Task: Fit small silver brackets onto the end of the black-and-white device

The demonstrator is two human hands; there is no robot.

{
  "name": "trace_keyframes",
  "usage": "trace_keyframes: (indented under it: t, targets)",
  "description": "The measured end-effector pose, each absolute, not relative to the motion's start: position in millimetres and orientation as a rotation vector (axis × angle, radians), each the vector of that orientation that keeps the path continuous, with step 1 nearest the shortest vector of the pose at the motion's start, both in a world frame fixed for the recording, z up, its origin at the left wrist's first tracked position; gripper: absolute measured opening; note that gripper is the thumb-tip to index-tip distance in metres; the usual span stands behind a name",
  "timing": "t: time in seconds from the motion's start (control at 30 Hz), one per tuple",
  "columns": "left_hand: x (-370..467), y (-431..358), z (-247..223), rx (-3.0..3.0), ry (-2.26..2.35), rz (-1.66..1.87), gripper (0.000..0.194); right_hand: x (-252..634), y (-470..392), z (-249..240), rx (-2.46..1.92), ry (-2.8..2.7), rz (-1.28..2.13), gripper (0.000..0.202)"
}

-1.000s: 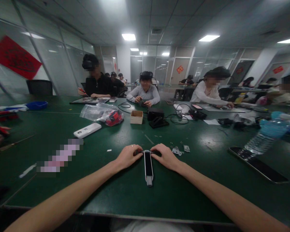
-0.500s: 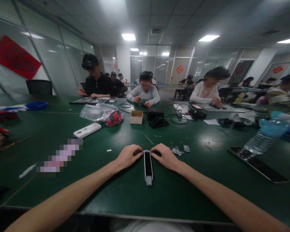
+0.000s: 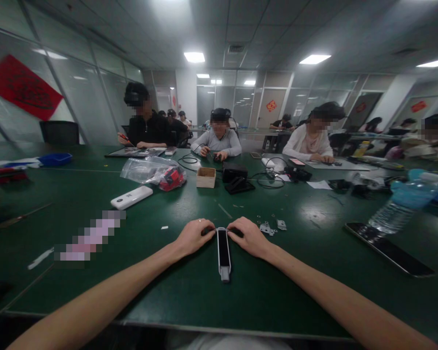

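A slim pen-shaped device (image 3: 224, 250) lies on the green table straight in front of me. It has a white frame, a long black face and a grey tip pointing towards me. My left hand (image 3: 196, 236) pinches its far end from the left with thumb and fingertips. From the right, my right hand (image 3: 248, 236) pinches the same end. Exactly what the fingertips grip there is too small to make out. Right of my right hand lie small grey metal parts (image 3: 267, 228) with several tiny rings. A white elongated casing (image 3: 132, 198) rests further off to the left.
A water bottle (image 3: 397, 204) and a black phone (image 3: 390, 250) are on the right. Beyond my hands stand a small open box (image 3: 206, 178), a black case (image 3: 235, 172) and a plastic bag (image 3: 146, 170) with something red. Several people sit across the table.
My hands and the device keep nearly the same position. At the far left edge, another person's hand with a red-handled tool has drawn back leftward. The person across on the right has shifted slightly.
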State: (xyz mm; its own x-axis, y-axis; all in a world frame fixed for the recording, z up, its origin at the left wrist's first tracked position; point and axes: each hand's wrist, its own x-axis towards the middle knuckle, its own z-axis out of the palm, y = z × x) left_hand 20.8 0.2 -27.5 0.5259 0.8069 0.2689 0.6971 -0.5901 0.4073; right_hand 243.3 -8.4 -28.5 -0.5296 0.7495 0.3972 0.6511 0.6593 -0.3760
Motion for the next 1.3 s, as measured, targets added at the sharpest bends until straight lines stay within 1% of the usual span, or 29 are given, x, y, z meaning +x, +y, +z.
trace_keyframes:
  t: [0.47, 0.9, 0.97, 1.17, 1.3]
  targets:
    - [21, -1, -26, 2.491, 1.298, 0.609, 0.016, 246, -7, -34, -1.115, -2.324, 0.258, 0.016]
    - [20, -2, -24, 2.482, 1.292, 0.618, 0.018, 254, -11, -28, -1.172, -2.334, 0.262, 0.019]
    - [20, -1, -25, 2.481, 1.298, 0.611, 0.019, 258, -10, -24, -1.165, -2.362, 0.204, 0.019]
    - [21, -1, -26, 2.503, 1.276, 0.64, 0.02, 292, 4, -8, -1.166, -2.415, -0.156, 0.018]
    - [23, 0, -25, 2.522, 1.271, 0.624, 0.019, 318, 16, -3, -1.235, -2.425, -0.275, 0.02]
